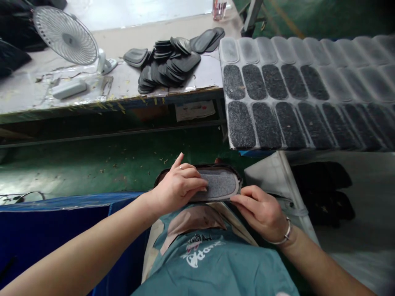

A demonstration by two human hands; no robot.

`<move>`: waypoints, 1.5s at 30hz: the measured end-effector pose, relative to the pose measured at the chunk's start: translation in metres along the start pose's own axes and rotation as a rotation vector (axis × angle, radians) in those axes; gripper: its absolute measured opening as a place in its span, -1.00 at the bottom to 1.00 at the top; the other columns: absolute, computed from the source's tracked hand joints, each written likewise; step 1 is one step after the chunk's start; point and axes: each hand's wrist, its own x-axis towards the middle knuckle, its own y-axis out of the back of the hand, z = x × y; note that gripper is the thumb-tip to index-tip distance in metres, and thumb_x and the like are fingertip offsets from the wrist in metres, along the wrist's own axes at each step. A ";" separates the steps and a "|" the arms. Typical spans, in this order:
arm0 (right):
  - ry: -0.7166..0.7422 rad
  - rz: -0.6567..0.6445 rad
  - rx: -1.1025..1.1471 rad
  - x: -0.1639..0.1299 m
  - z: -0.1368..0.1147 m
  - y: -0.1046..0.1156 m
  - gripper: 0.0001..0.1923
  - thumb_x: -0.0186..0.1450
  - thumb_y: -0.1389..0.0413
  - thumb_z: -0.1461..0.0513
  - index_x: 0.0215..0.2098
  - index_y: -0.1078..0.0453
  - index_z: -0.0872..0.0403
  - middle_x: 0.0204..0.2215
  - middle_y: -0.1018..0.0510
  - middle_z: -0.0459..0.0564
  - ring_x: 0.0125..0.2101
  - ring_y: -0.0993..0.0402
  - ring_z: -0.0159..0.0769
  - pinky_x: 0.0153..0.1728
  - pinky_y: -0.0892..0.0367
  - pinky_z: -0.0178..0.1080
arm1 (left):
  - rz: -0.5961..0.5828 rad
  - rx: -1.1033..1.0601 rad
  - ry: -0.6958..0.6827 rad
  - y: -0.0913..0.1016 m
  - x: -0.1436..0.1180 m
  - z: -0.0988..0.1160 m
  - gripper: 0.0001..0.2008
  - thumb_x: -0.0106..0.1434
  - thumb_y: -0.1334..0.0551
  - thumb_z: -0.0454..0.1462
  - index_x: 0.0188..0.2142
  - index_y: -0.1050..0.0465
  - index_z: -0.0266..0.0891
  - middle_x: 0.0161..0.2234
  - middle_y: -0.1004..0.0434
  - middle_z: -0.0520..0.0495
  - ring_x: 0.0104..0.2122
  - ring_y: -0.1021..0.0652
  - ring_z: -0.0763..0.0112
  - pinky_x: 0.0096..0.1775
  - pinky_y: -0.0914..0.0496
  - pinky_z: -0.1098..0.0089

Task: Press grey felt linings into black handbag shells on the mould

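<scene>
Person holds a flat oval pad (219, 183) at lap level, in front of the torso, below the near edge of the table (92, 96); nothing carries it but the hands. Long axis runs left-right across the body. Left hand (179, 187) lies on top of the pad's left half, fingers flat and pressing down, index raised, thumb hidden, so more a press than a closed grip. Right hand (262, 209) sits at the pad's right end, touching the lower edge, fingers curled as a pinch on the rim; how tight, cannot tell. Left hand covers more of the pad, right only meets the end. Pad look: grey felt-like centre, dark rim around it, rounded ends, thin. On the table's right half, a loose pile of black oval pieces (168, 61); a small white fan (66, 37) near the far left corner. Right of the table, a sheet of oval pads in rows (308, 94), some dark, some pale.
</scene>
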 end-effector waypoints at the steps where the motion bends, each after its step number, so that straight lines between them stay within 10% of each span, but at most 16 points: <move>1: 0.007 -0.001 0.002 0.000 0.001 0.000 -0.80 0.27 -0.09 0.36 -0.15 -0.47 0.16 -0.34 -0.41 0.03 -0.37 -0.40 -0.37 -0.35 -0.37 -0.33 | -0.004 -0.026 -0.012 0.006 -0.002 0.000 -0.76 0.31 -0.09 -0.31 -0.15 -0.52 -0.12 -0.30 -0.57 0.01 -0.22 -0.53 0.42 0.25 0.12 -0.02; 8: -0.026 0.023 0.155 -0.003 0.003 0.000 -0.72 0.24 -0.11 0.39 -0.08 -0.40 0.09 -0.27 -0.39 0.01 -0.30 -0.40 -0.38 -0.30 -0.38 -0.34 | 0.069 0.149 0.033 0.043 -0.043 0.012 -0.74 0.20 -0.18 -0.34 -0.12 -0.51 -0.14 -0.23 -0.61 -0.01 -0.13 -0.54 0.30 0.26 0.09 -0.06; 15: -0.420 0.158 0.232 0.004 0.009 0.009 -0.75 0.28 -0.10 0.26 -0.06 -0.36 0.05 -0.25 -0.41 -0.02 -0.33 -0.41 -0.38 -0.31 -0.41 -0.31 | 0.025 0.325 -0.062 0.013 -0.079 0.001 -0.58 0.17 -0.26 -0.21 0.05 -0.41 -0.18 -0.05 -0.56 -0.04 -0.03 -0.50 0.19 0.28 0.16 -0.08; 28: -0.483 -0.166 0.019 0.044 0.009 0.005 -0.28 0.17 -0.16 0.08 0.25 -0.10 0.05 0.00 -0.40 0.12 -0.09 -0.44 -0.12 -0.19 -0.49 -0.15 | -0.046 0.153 0.119 0.012 -0.090 0.014 -0.45 0.27 -0.14 -0.16 0.23 -0.15 -0.25 0.11 -0.41 -0.17 0.15 -0.36 0.16 0.28 0.23 -0.04; 35: -0.482 -0.177 -0.120 0.049 0.002 0.005 -0.19 0.15 -0.18 0.10 0.31 -0.01 0.03 0.02 -0.43 0.14 -0.05 -0.46 -0.05 -0.08 -0.43 -0.02 | 0.401 0.074 0.205 0.010 -0.105 0.012 -0.61 0.14 -0.20 -0.41 -0.03 -0.44 -0.11 -0.12 -0.55 -0.09 0.04 -0.45 0.14 0.21 -0.04 -0.14; 45: -0.574 -0.183 -0.002 0.044 0.000 0.003 -0.15 0.15 -0.20 0.12 0.32 0.02 0.12 0.02 -0.44 0.21 -0.02 -0.43 -0.07 -0.03 -0.40 -0.03 | 0.005 0.223 0.028 0.006 -0.070 0.013 -0.49 0.23 -0.17 -0.04 0.14 -0.31 -0.10 0.12 -0.41 -0.06 0.14 -0.34 0.01 0.23 0.44 -0.16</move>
